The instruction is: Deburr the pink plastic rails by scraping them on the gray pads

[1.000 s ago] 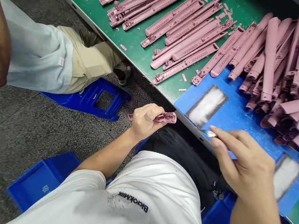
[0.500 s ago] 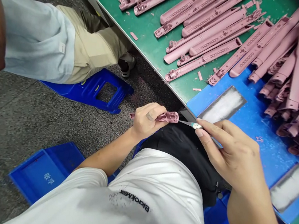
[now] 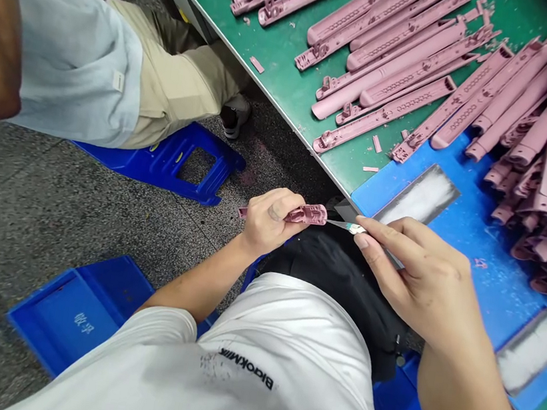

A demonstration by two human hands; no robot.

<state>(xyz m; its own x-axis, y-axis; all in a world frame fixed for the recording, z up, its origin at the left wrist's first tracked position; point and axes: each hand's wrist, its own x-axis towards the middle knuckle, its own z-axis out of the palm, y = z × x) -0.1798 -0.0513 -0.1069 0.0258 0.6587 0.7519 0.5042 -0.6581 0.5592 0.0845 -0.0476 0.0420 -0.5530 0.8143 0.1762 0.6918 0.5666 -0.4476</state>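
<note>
Pink moulded plastic part [image 3: 310, 214] is resting in the person's left hand [image 3: 268, 221], just off the near edge of the green tabletop [image 3: 280, 78] and above the person's lap. The left fingers [image 3: 274, 198] are clenching around its slim shaft, leaving the wider lugged end exposed and pointing toward the right hand [image 3: 419, 285]. The right fingers [image 3: 375, 235] are pinching a craft knife [image 3: 351, 228] in a pencil grip, its blade tip at or almost at that end; contact cannot be confirmed from this view.

Handling: the part is judged light and stiff, with thin ribs and small lugs that may snap under sideways load. Take hold along the smooth shaft, not by the lugs.

On the tabletop, many similar pink parts [image 3: 392, 66] are lying in loose rows, while a larger heap [image 3: 542, 153] is sitting on a blue mat [image 3: 489, 287] beside grey-white pads [image 3: 418, 197]. Left of the tabletop, a co-worker's khaki-trousered leg [image 3: 177, 91] is extending over a blue plastic stool [image 3: 168, 164].
</note>
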